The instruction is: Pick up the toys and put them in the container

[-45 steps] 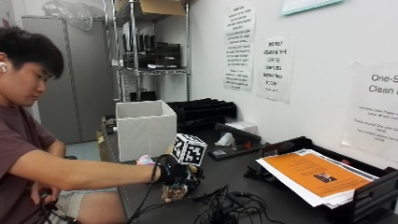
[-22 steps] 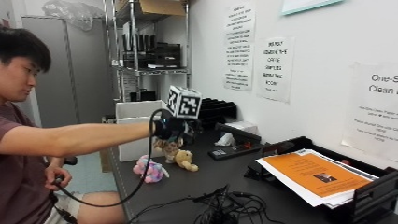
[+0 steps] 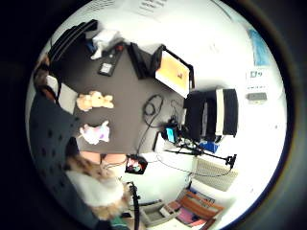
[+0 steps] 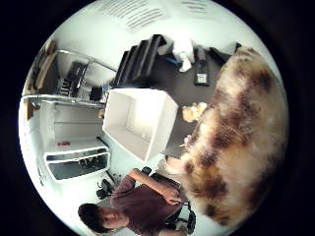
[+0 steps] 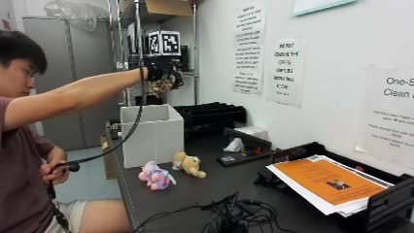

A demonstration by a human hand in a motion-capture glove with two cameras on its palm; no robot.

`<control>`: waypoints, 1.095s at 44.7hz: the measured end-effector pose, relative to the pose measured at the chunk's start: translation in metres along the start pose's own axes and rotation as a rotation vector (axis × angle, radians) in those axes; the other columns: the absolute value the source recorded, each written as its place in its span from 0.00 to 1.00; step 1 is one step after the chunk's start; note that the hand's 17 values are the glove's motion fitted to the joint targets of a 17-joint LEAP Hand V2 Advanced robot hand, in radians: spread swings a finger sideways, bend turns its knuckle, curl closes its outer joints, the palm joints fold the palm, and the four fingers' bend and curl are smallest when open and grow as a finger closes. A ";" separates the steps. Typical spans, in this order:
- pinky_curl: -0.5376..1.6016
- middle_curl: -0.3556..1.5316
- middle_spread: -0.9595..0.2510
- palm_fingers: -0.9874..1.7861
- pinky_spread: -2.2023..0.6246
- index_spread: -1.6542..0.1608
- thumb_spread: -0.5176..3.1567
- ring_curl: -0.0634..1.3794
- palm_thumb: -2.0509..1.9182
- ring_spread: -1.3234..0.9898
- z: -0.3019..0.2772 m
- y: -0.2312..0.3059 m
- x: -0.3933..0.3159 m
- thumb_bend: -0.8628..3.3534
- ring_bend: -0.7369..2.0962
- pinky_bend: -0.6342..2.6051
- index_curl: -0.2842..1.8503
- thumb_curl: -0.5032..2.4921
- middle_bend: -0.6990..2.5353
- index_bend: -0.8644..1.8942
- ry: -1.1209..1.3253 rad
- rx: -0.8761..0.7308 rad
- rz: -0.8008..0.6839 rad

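Observation:
My gloved right hand is raised high above the open white box and grips a spotted brown-and-cream plush toy. That toy fills one side of the thumb side palm view, with the white box seen from above beside it. Two more toys lie on the dark table in front of the box: a tan teddy bear and a pink-and-blue plush.
A stack of black trays stands behind the box. A black stapler, white tissue, a tray with an orange sheet and tangled cables share the table. My bare left hand holds a cable.
My right hand has risen from table height with the spotted plush and now hangs over the white box. The teddy and the pink plush stay where they lay.

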State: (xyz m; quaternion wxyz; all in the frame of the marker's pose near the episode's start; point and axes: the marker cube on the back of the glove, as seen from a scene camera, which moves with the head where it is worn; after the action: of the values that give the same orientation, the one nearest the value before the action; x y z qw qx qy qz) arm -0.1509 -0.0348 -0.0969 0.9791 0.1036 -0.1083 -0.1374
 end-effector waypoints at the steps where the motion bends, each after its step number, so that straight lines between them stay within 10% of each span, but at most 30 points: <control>1: 0.46 0.58 0.61 0.76 0.65 0.79 0.24 0.43 0.67 0.43 -0.004 -0.004 -0.015 0.22 0.70 0.48 0.46 0.45 0.54 0.71 0.005 0.003 -0.019; 21: 0.46 0.59 0.62 0.75 0.65 0.79 0.21 0.44 0.67 0.43 -0.004 -0.053 -0.278 0.22 0.70 0.49 0.49 0.49 0.54 0.70 0.132 -0.020 -0.467; 42: 0.47 0.60 0.61 0.73 0.65 0.79 0.22 0.44 0.67 0.43 0.030 -0.069 -0.345 0.21 0.70 0.49 0.52 0.52 0.52 0.66 0.083 -0.145 -0.440; 45: 0.48 0.57 0.59 0.55 0.65 0.79 0.29 0.44 0.62 0.43 0.039 -0.062 -0.339 0.19 0.69 0.53 0.50 0.49 0.46 0.56 0.166 -0.302 -0.498; 46: 0.51 0.54 0.67 0.18 0.68 0.80 0.31 0.43 0.59 0.46 0.039 -0.060 -0.336 0.17 0.64 0.56 0.48 0.47 0.38 0.44 0.190 -0.327 -0.519; 49: 0.51 0.50 0.75 0.10 0.72 0.82 0.35 0.42 0.55 0.51 0.035 -0.059 -0.329 0.17 0.56 0.57 0.44 0.45 0.33 0.35 0.182 -0.302 -0.511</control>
State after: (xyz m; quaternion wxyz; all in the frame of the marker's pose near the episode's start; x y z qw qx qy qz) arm -0.4831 -0.0002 -0.1377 0.9229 -0.0072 0.0310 -0.3836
